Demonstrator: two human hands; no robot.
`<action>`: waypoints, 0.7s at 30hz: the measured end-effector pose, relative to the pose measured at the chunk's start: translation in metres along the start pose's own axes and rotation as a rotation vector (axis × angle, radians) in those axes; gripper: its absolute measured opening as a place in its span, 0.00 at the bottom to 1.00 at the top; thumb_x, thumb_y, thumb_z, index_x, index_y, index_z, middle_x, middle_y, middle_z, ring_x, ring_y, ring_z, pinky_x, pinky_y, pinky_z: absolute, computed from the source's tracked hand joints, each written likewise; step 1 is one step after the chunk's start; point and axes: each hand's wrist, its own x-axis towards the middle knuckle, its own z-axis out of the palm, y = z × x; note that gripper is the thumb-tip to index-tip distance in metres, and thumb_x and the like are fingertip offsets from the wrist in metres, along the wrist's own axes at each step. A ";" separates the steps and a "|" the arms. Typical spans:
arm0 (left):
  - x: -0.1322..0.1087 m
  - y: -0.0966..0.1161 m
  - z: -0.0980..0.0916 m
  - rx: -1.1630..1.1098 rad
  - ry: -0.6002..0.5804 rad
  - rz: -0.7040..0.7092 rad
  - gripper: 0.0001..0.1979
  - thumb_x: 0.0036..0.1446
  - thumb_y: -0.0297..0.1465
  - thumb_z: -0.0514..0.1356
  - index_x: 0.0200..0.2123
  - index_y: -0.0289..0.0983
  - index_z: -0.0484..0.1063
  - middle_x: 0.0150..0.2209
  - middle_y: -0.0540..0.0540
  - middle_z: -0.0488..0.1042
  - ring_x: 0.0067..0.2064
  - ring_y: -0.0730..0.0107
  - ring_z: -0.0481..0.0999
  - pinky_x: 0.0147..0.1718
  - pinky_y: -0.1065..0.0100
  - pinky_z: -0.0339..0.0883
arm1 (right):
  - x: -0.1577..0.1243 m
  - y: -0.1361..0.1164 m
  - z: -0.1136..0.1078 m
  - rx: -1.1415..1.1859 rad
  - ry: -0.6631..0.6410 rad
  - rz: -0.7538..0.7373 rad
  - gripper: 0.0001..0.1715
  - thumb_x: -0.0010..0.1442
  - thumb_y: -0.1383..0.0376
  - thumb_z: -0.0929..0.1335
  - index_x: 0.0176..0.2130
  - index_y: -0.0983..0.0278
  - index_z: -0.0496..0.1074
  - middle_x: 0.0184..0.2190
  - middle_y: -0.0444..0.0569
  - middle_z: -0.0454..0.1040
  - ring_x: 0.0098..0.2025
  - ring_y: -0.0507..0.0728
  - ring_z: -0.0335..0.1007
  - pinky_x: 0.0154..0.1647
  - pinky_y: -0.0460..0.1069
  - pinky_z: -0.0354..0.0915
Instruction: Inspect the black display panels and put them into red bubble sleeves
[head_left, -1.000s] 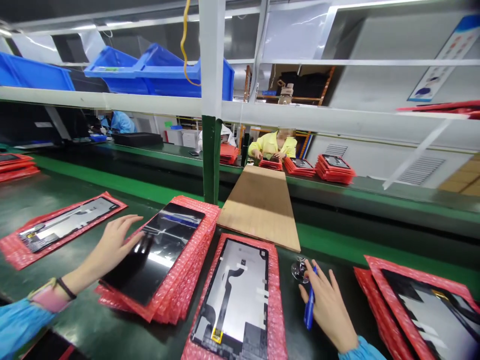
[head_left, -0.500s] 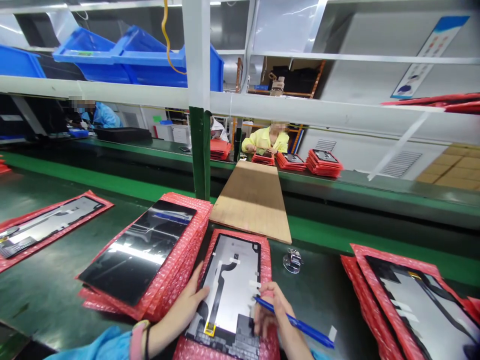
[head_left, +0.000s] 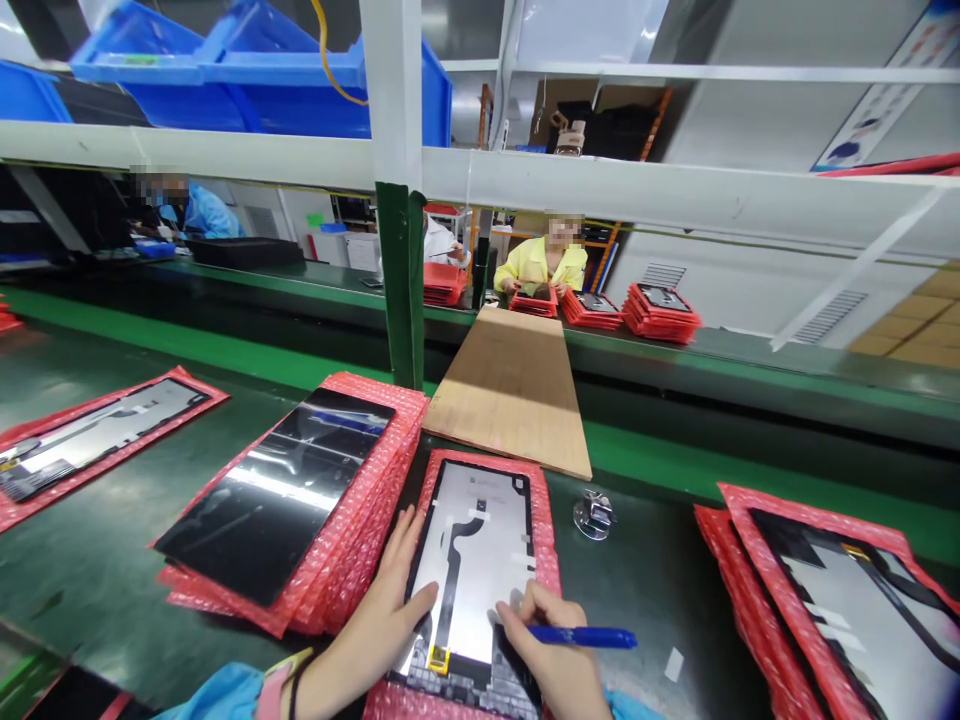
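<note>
In front of me a display panel [head_left: 495,545] lies back side up on pink bubble wrap [head_left: 551,560], showing a silver back, a black flex cable and a yellow-edged connector. My left hand [head_left: 390,610] rests along the panel's left edge, fingers stretched out and thumb on its surface. A blue pen [head_left: 589,637] is gripped in my right hand [head_left: 551,645], which leans over the panel's lower right part. The pen's working end is hidden by my fingers. Small white tape pieces sit along the panel's right edge.
To the left stands a stack of pink bubble-wrap sleeves [head_left: 375,480] topped by a glossy black panel [head_left: 281,490]. More panels lie far left [head_left: 112,430] and right [head_left: 870,610]. A shiny metal piece [head_left: 595,515], a white strip [head_left: 673,664] and a wooden board [head_left: 514,400] are nearby. Co-workers sit beyond.
My right hand has turned and pressed lower onto the panel, the pen swinging nearer level. My left hand's fingers have stretched further along the edge. The view has tilted slightly down.
</note>
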 end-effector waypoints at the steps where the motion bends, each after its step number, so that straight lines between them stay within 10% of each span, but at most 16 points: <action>1: -0.001 0.004 -0.003 0.002 0.007 0.007 0.38 0.56 0.39 0.56 0.66 0.32 0.50 0.70 0.37 0.40 0.70 0.56 0.35 0.67 0.57 0.31 | 0.000 -0.001 0.000 -0.010 -0.010 0.003 0.24 0.49 0.53 0.69 0.16 0.59 0.53 0.14 0.38 0.53 0.20 0.51 0.52 0.25 0.48 0.49; 15: 0.014 0.037 -0.030 -0.568 -0.010 -0.388 0.27 0.44 0.30 0.63 0.51 0.33 0.67 0.52 0.36 0.74 0.50 0.59 0.74 0.47 0.64 0.65 | 0.004 0.002 -0.003 0.184 -0.036 0.066 0.26 0.51 0.49 0.68 0.17 0.59 0.55 0.14 0.40 0.59 0.20 0.52 0.55 0.25 0.48 0.52; 21: 0.033 0.056 -0.006 -0.713 -0.134 -0.357 0.20 0.42 0.30 0.67 0.41 0.30 0.73 0.34 0.39 0.80 0.35 0.58 0.79 0.38 0.62 0.70 | 0.010 0.001 -0.013 0.375 -0.075 0.088 0.32 0.57 0.40 0.61 0.18 0.61 0.62 0.14 0.42 0.62 0.17 0.51 0.55 0.21 0.47 0.53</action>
